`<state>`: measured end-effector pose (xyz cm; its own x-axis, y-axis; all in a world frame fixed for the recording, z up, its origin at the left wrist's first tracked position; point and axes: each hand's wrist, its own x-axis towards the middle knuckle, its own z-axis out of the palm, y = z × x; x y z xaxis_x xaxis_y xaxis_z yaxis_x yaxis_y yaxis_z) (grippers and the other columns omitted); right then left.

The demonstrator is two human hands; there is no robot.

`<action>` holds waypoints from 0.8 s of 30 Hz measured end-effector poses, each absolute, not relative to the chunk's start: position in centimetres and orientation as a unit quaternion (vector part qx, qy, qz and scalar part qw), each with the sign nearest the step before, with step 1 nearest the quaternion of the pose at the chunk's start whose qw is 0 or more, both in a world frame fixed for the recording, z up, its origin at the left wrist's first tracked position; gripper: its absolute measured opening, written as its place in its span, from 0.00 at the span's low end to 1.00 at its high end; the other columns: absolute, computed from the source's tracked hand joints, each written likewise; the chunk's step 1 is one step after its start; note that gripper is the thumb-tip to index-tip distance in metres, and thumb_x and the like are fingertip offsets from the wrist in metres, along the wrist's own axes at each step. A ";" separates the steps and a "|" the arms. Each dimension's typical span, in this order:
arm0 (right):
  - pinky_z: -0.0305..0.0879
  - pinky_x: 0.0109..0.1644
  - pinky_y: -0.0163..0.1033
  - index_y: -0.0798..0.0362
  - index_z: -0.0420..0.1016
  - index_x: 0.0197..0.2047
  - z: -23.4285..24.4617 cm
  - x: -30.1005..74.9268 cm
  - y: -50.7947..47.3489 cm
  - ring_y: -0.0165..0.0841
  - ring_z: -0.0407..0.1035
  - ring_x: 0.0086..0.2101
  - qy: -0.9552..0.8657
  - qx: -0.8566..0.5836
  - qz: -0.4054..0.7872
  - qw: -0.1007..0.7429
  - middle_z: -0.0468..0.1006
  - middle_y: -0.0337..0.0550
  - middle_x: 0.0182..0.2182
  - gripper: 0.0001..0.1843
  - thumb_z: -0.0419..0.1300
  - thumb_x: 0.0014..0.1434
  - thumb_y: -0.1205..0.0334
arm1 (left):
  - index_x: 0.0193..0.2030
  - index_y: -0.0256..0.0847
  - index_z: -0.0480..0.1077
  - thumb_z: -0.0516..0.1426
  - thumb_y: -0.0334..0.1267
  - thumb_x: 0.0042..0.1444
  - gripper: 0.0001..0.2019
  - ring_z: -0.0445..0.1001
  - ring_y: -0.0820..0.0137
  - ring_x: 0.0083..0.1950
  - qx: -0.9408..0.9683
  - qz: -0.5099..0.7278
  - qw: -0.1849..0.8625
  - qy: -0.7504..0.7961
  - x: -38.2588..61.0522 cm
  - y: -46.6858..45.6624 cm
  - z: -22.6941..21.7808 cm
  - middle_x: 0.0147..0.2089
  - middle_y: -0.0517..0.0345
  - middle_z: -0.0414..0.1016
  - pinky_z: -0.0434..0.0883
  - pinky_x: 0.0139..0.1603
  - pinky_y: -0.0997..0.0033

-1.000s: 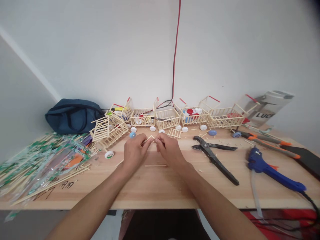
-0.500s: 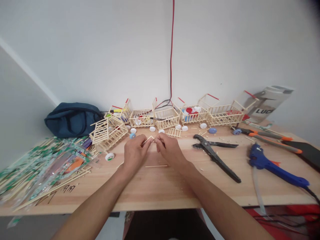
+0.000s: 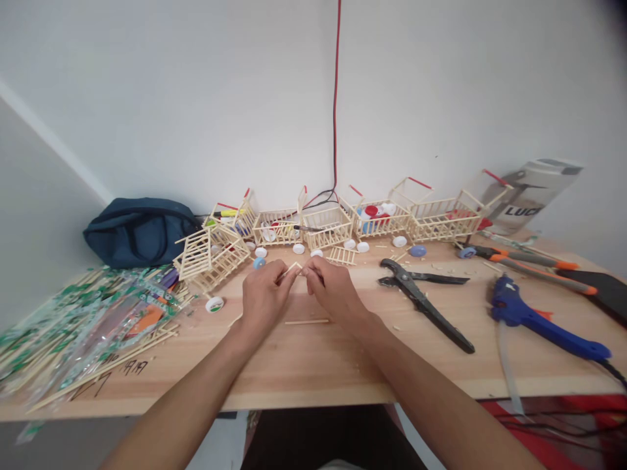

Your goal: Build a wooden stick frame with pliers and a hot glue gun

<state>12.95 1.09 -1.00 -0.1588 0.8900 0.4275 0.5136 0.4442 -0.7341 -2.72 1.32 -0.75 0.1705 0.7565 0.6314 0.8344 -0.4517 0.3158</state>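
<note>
My left hand (image 3: 267, 289) and my right hand (image 3: 330, 285) meet at the middle of the wooden table (image 3: 313, 365). Both are closed, with thumbs and fingertips pinching short wooden sticks (image 3: 294, 266) that join at an angle. The fingers hide most of these sticks. One loose stick (image 3: 307, 322) lies on the table between my forearms. Just beyond my hands lies a small ladder-like stick panel (image 3: 341, 255). Several miniature shopping carts made of sticks, such as the middle one (image 3: 327, 228), stand behind it with bottle-cap wheels (image 3: 298, 249).
Cutting pliers (image 3: 424, 303) and a blue glue gun (image 3: 543, 323) lie at right, near orange-handled pliers (image 3: 543, 267). Wrapped sticks (image 3: 73, 333) are heaped at left, before a blue pouch (image 3: 140, 234). A clear jug (image 3: 539, 196) stands at the back right. A red-black cable (image 3: 336, 98) hangs down the wall.
The view has shifted slightly. My hands stay together at the same spot with the sticks between their fingertips; nothing else has visibly moved.
</note>
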 end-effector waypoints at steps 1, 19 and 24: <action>0.53 0.32 0.33 0.52 0.64 0.26 -0.9 13.0 1.1 0.28 0.63 0.24 -0.730 -0.481 0.215 0.434 0.68 0.33 0.19 0.12 0.51 0.62 0.65 | 0.22 0.38 0.63 0.54 0.46 0.60 0.18 0.59 0.75 0.23 -0.762 -0.379 0.051 -0.522 -2.7 1.3 -0.8 0.20 0.63 0.62 0.53 0.28 0.72; 0.54 0.33 0.33 0.52 0.65 0.27 -1.0 12.9 1.0 0.28 0.63 0.24 -0.730 -0.481 0.221 0.433 0.69 0.34 0.19 0.12 0.51 0.63 0.65 | 0.23 0.38 0.65 0.53 0.46 0.60 0.18 0.60 0.75 0.23 -0.762 -0.382 0.046 -0.520 -2.7 1.2 -0.7 0.20 0.62 0.65 0.54 0.27 0.73; 0.54 0.33 0.33 0.52 0.65 0.27 -1.1 13.0 1.0 0.28 0.63 0.24 -0.729 -0.479 0.220 0.437 0.69 0.33 0.19 0.12 0.51 0.63 0.65 | 0.23 0.38 0.64 0.53 0.47 0.60 0.18 0.60 0.75 0.23 -0.763 -0.384 0.044 -0.518 -2.7 1.2 -0.7 0.20 0.63 0.64 0.54 0.27 0.73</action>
<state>12.97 1.02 -1.12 -0.1595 0.8900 0.4272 0.5062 0.4452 -0.7386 -2.69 1.21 -0.70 0.1688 0.7570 0.6313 0.8248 -0.4592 0.3301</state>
